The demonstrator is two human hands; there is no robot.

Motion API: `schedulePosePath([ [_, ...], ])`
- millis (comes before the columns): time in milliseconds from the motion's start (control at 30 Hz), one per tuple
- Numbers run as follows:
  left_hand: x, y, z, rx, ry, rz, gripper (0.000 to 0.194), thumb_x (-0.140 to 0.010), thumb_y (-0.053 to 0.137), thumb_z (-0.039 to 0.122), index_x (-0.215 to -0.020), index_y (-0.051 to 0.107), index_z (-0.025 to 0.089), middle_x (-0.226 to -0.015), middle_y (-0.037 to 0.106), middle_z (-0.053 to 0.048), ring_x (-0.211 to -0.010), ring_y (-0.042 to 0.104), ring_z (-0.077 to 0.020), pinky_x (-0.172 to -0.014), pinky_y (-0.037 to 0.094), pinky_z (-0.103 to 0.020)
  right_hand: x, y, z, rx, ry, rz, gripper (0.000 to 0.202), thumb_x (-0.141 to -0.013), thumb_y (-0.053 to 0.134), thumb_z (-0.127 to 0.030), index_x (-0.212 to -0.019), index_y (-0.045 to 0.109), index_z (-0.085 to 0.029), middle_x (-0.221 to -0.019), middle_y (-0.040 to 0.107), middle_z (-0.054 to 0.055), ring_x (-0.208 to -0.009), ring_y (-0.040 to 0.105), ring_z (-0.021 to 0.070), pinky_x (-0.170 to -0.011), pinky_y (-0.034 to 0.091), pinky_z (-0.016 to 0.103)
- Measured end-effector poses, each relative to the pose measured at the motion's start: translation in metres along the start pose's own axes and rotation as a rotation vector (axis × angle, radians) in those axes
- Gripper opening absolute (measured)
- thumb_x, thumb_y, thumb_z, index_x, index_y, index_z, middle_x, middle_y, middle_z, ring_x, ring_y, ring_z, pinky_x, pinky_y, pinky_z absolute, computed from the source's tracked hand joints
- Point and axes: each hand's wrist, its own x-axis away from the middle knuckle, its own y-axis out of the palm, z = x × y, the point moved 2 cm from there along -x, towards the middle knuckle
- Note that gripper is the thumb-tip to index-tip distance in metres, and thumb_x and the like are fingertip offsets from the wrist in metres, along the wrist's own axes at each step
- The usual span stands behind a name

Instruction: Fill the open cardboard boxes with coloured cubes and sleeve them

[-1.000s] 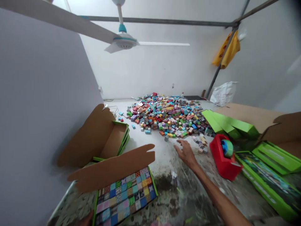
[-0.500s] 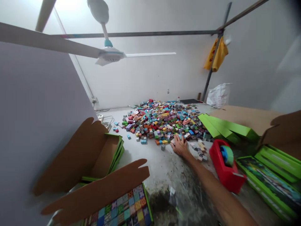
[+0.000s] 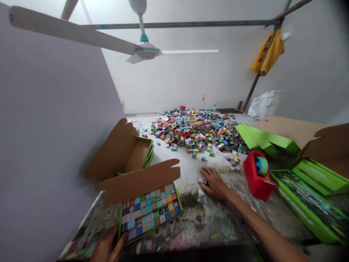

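My right hand (image 3: 215,183) is low over the table, fingers curled around small patterned blocks (image 3: 202,180); how many is hidden. In front of me lies an open green-edged cardboard box (image 3: 178,198), filled with rows of colourful patterned blocks, its brown flap (image 3: 141,180) raised at the back. At the box's near left corner, my left hand (image 3: 107,245) grips the edge between thumb and fingers, partly cut off by the picture's bottom. Beyond my right hand spreads a large heap of mixed small blocks (image 3: 191,127), with a few loose ones (image 3: 203,158) on its near side.
A red tape dispenser (image 3: 257,178) stands right of my right forearm. Green boxes (image 3: 305,203) and folded green cartons (image 3: 268,140) lie farther right. Another open brown box (image 3: 140,154) stands back left. A fan (image 3: 147,51) hangs overhead. The tabletop (image 3: 191,222) is stained.
My right hand has drawn back from the heap's near edge toward me, carrying small blocks. My left hand has come into view at the box's corner. The camera has tilted down and turned left.
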Motion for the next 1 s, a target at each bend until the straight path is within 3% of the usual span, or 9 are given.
schedulePosePath([
  [100, 0.008, -0.008, 0.006, 0.031, -0.019, 0.019, 0.046, -0.078, 0.044, 0.055, -0.096, 0.066, 0.019, -0.101, 0.070, -0.010, -0.100, 0.064, -0.0305, -0.089, 0.052, -0.046, 0.037, -0.009, -0.010, -0.019, -0.027, -0.007, 0.051, -0.085, 0.051, -0.045, -0.128, 0.051, -0.018, -0.133, 0.050, 0.014, -0.118, 0.044, 0.0305, -0.092, 0.041, 0.046],
  [167, 0.018, -0.017, 0.014, -0.008, -0.027, 0.123, 0.048, -0.081, 0.043, 0.055, -0.101, 0.065, 0.017, -0.106, 0.067, -0.012, -0.099, 0.064, -0.0306, -0.087, 0.052, -0.046, 0.059, -0.016, -0.017, -0.031, -0.018, -0.006, 0.051, -0.084, 0.052, -0.046, -0.127, 0.051, -0.018, -0.131, 0.051, 0.014, -0.117, 0.045, 0.0308, -0.091, 0.042, 0.047],
  [267, 0.035, -0.026, 0.040, -0.019, 0.053, 0.318, 0.043, -0.087, 0.043, 0.048, -0.110, 0.061, 0.017, -0.113, 0.062, -0.012, -0.103, 0.061, -0.0276, -0.091, 0.049, -0.044, 0.084, -0.023, -0.037, -0.057, -0.028, -0.001, 0.051, -0.083, 0.055, -0.042, -0.128, 0.051, -0.019, -0.132, 0.051, 0.013, -0.115, 0.045, 0.0306, -0.091, 0.043, 0.047],
  [333, 0.046, -0.023, 0.065, 0.056, 0.147, 0.362, 0.033, -0.090, 0.046, 0.039, -0.111, 0.061, 0.018, -0.112, 0.061, -0.010, -0.101, 0.061, -0.0231, -0.092, 0.049, -0.038, 0.095, -0.024, -0.058, -0.098, -0.083, -0.010, 0.052, -0.083, 0.056, -0.040, -0.130, 0.049, -0.019, -0.134, 0.050, 0.012, -0.115, 0.046, 0.0297, -0.093, 0.042, 0.048],
  [400, 0.055, -0.009, 0.092, 0.144, 0.237, 0.297, 0.026, -0.091, 0.048, 0.031, -0.111, 0.060, 0.020, -0.109, 0.061, -0.008, -0.100, 0.061, -0.0197, -0.089, 0.049, -0.033, 0.101, -0.023, -0.080, -0.143, -0.145, -0.029, 0.054, -0.082, 0.058, -0.039, -0.132, 0.048, -0.020, -0.136, 0.048, 0.012, -0.116, 0.045, 0.0295, -0.095, 0.041, 0.048],
  [500, 0.063, 0.026, 0.129, 0.281, 0.294, 0.046, 0.025, -0.092, 0.045, 0.023, -0.113, 0.059, 0.020, -0.109, 0.061, -0.008, -0.101, 0.060, -0.0177, -0.087, 0.051, -0.029, 0.104, -0.023, -0.102, -0.195, -0.189, -0.065, 0.062, -0.080, 0.061, -0.038, -0.136, 0.043, -0.022, -0.141, 0.044, 0.011, -0.119, 0.043, 0.0300, -0.098, 0.040, 0.049],
  [667, 0.068, 0.081, 0.164, 0.352, 0.235, -0.260, 0.032, -0.090, 0.048, 0.020, -0.121, 0.053, 0.021, -0.112, 0.058, -0.008, -0.096, 0.062, -0.0173, -0.084, 0.052, -0.030, 0.112, -0.030, -0.089, -0.295, -0.170, -0.114, 0.079, -0.079, 0.062, -0.035, -0.147, 0.023, -0.023, -0.151, 0.028, 0.010, -0.130, 0.034, 0.0277, -0.106, 0.035, 0.047],
  [833, 0.067, 0.118, 0.176, 0.142, 0.166, -0.277, 0.060, -0.087, 0.055, 0.024, -0.141, 0.030, 0.019, -0.134, 0.046, -0.015, -0.112, 0.057, -0.0269, -0.090, 0.051, -0.041, 0.116, -0.025, -0.057, -0.336, -0.110, -0.081, 0.070, -0.083, 0.056, -0.030, -0.146, 0.025, -0.027, -0.149, 0.029, 0.010, -0.131, 0.032, 0.0279, -0.107, 0.034, 0.049],
  [1000, 0.062, 0.132, 0.182, -0.004, 0.115, -0.249, 0.064, -0.089, 0.053, 0.028, -0.144, 0.022, 0.021, -0.141, 0.039, -0.017, -0.116, 0.055, -0.0291, -0.091, 0.049, -0.043, 0.105, -0.022, -0.060, -0.301, -0.130, -0.068, 0.068, -0.081, 0.057, -0.029, -0.144, 0.029, -0.025, -0.136, 0.041, 0.012, -0.125, 0.039, 0.0284, -0.104, 0.038, 0.048],
])
